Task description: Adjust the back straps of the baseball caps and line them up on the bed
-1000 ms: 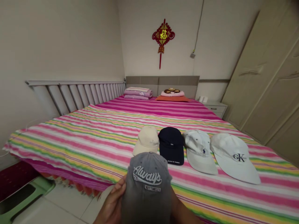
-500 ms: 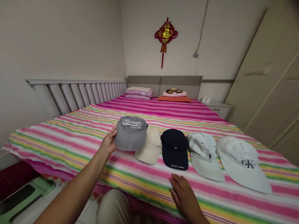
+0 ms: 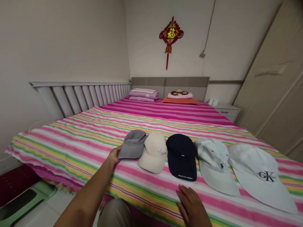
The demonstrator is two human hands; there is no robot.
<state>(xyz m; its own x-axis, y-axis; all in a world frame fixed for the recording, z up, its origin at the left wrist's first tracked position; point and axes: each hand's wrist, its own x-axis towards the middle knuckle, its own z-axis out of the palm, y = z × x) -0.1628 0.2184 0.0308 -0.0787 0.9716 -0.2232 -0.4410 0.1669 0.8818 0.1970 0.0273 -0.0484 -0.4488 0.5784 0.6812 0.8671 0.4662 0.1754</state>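
Observation:
A grey cap (image 3: pixel 132 144) lies on the striped bed (image 3: pixel 78 138) at the left end of a row of caps. My left hand (image 3: pixel 114 155) grips its brim edge. To its right sit a beige cap (image 3: pixel 153 152), a navy cap (image 3: pixel 181 155), a pale grey-white cap (image 3: pixel 214 162) and a white cap (image 3: pixel 259 174) with dark letters. My right hand (image 3: pixel 192 203) rests flat on the sheet, fingers apart, just in front of the navy cap and holding nothing.
Folded pink bedding (image 3: pixel 144 94) and a pillow (image 3: pixel 180 97) lie by the headboard. A white radiator (image 3: pixel 80 96) lines the left wall, a nightstand (image 3: pixel 227 111) and wardrobe doors (image 3: pixel 274 91) the right. A green stool (image 3: pixel 26 200) stands on the floor at lower left.
My left hand carried the grey cap from close in front of me out to the bed and lowered it beside the beige cap. My right hand let go and settled on the sheet.

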